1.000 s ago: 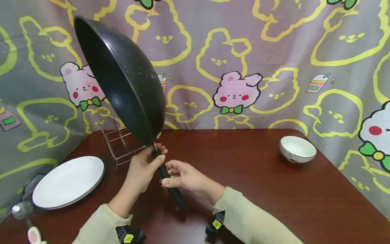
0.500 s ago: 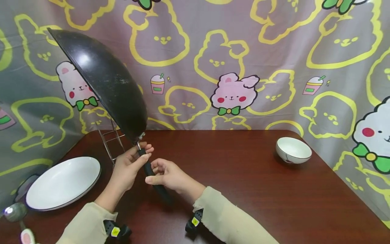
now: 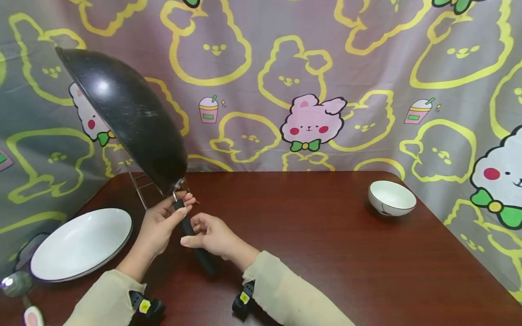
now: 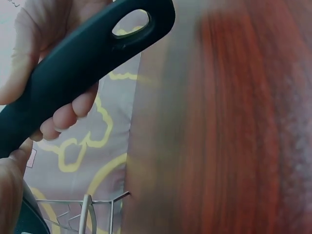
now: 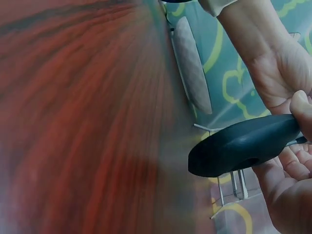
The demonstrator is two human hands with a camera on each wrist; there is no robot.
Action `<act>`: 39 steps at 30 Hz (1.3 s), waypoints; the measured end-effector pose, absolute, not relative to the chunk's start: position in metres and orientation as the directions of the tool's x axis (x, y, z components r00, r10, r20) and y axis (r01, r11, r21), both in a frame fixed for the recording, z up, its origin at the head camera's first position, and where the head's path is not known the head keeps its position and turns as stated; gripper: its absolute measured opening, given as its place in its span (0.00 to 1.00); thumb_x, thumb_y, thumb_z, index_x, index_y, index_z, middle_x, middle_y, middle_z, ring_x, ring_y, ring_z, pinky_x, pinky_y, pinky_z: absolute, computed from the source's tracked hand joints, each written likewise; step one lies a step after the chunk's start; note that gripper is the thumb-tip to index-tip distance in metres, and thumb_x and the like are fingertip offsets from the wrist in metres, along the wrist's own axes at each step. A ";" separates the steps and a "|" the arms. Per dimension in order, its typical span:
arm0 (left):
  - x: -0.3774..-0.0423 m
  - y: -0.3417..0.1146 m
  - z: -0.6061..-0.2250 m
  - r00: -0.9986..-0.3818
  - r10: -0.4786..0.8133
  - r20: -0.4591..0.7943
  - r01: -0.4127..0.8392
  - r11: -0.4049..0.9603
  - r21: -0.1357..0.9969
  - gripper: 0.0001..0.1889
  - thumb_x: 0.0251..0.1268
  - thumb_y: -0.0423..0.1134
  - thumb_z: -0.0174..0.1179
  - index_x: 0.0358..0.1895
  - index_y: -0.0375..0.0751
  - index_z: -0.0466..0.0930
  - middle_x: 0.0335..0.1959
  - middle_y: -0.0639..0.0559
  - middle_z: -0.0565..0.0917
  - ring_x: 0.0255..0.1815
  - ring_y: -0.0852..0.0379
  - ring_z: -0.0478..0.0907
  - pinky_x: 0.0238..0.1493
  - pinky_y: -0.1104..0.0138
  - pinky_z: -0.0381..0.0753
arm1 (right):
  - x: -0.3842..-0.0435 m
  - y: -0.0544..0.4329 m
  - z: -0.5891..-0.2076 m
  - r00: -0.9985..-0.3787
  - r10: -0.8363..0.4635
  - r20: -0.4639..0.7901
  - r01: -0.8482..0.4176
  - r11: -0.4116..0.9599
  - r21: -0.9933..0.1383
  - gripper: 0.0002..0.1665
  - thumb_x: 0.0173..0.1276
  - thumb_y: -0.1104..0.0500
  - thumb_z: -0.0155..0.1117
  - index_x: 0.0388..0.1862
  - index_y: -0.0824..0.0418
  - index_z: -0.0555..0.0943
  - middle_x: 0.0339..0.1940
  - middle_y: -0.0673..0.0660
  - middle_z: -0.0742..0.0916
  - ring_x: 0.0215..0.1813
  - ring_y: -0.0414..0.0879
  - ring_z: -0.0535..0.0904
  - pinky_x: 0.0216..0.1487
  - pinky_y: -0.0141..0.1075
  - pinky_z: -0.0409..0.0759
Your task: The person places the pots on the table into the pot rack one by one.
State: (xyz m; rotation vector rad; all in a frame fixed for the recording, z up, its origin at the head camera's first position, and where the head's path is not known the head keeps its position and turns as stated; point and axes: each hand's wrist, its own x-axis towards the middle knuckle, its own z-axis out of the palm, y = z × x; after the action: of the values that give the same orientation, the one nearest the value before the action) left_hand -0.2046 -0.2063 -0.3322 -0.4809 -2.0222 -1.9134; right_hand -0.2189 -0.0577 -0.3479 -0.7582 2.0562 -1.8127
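Observation:
A black wok (image 3: 134,113) is raised over the left part of the table, tilted, with its rounded, scuffed underside turned to the right and its inside hidden. My left hand (image 3: 161,224) grips the top of its black handle (image 3: 204,260), close to the metal joint. Lower down, my right hand (image 3: 212,237) holds the same handle between thumb and fingers. In the left wrist view the handle's end (image 4: 161,19) sticks out past the fingers, with a hanging hole in it. Behind the wok stands a wire rack (image 4: 85,209), partly covered by it in the head view.
A large white oval plate (image 3: 81,246) with a dark rim lies at the left. In front of it is a metal ladle (image 3: 16,284) with a white and pink handle. Far right on the brown table (image 3: 306,253) stands a small white bowl (image 3: 391,197). A patterned curtain hangs behind.
The wok has swung left and tipped over, so its inside has gone out of view and the underside shows. Both hands moved left with it, still holding the handle.

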 end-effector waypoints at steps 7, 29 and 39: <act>-0.204 -0.212 -0.336 -0.902 0.023 0.432 0.431 -0.017 0.902 0.18 0.64 0.26 0.53 0.56 0.22 0.66 0.43 0.62 0.83 0.45 0.67 0.81 0.47 0.76 0.76 | -0.219 -0.064 -0.350 -0.835 -0.544 0.086 -0.186 0.132 -0.974 0.16 0.54 0.64 0.70 0.40 0.65 0.75 0.27 0.52 0.82 0.25 0.37 0.75 0.28 0.27 0.75; -0.201 -0.223 -0.352 -0.936 0.073 0.344 0.338 -0.090 0.937 0.12 0.68 0.29 0.49 0.51 0.44 0.70 0.42 0.62 0.83 0.46 0.67 0.81 0.48 0.77 0.76 | -0.212 -0.070 -0.352 -0.868 -0.496 0.017 -0.195 0.309 -0.931 0.15 0.52 0.60 0.72 0.36 0.61 0.77 0.22 0.48 0.81 0.24 0.37 0.73 0.26 0.28 0.71; -0.207 -0.226 -0.348 -0.928 0.128 0.350 0.336 -0.121 0.934 0.13 0.68 0.28 0.47 0.53 0.41 0.68 0.44 0.61 0.83 0.46 0.66 0.80 0.49 0.77 0.75 | -0.217 -0.072 -0.349 -0.885 -0.465 -0.011 -0.168 0.341 -0.925 0.14 0.53 0.57 0.72 0.35 0.59 0.77 0.22 0.48 0.79 0.24 0.39 0.73 0.25 0.29 0.70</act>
State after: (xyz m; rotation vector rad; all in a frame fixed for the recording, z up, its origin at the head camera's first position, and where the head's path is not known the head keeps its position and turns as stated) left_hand -0.2074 -0.2262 -0.3484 -0.5293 -1.9820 -2.1874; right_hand -0.2173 -0.0723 -0.3493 -0.5674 2.3354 -1.5600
